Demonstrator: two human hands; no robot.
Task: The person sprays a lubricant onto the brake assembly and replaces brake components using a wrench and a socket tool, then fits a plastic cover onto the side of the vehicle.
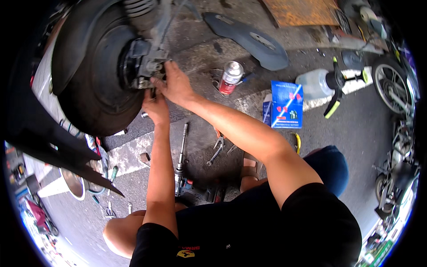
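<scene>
A: What are the person's hands working on?

B: The brake caliper [149, 66], the grey metal block that is sitting against the hub of the black scooter wheel [95, 84], just under the coil spring [140, 11]. The right hand [175, 84] is lying on the caliper's near side, its fingers curled and pressing against the metal. Whether it is pinching a small part there cannot be told.

A: And the other hand?

B: The left hand [155, 107] is reaching up just below the caliper, touching the right hand's wrist side. Its fingertips are hiding behind the right hand, so its grip cannot be told either.

A: What is lying around the caliper?

B: A red and silver spray can [231, 76] is standing on the asphalt to the right of the caliper. Further right a blue box [284, 104] is standing beside a clear jug with a black pump top [322, 83]. Below the caliper, between the forearms, a cordless impact wrench with a long extension [182, 164] is lying on the ground, with pliers [217, 149] just beside it. A dark plastic panel [249, 40] is resting above the can.
</scene>
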